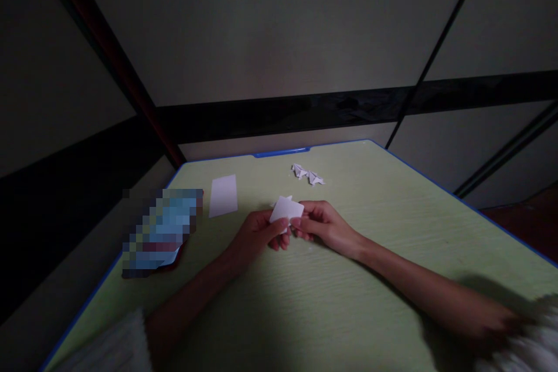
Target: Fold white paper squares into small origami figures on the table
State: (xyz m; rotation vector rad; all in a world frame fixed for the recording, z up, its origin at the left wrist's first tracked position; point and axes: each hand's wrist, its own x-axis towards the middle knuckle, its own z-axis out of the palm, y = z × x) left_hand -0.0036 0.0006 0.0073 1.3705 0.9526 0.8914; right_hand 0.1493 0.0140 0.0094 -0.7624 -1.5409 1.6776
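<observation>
A small piece of folded white paper [286,210] is held between my two hands above the middle of the table. My left hand [263,229] pinches its lower left part, thumb on top and fingers beneath. At its right side, my right hand [321,222] grips the paper with the thumb and fingers closed. Pointed flaps show at the paper's far edge. Beyond my hands lie two small folded paper figures, one [299,171] beside the other [314,178].
A flat white sheet [224,195] lies left of my hands on the pale green table [392,215]. Farther left, a blurred blue item [168,226] with a dark red edge rests at the table's side. A blue strip [281,153] marks the far edge, before a panelled wall.
</observation>
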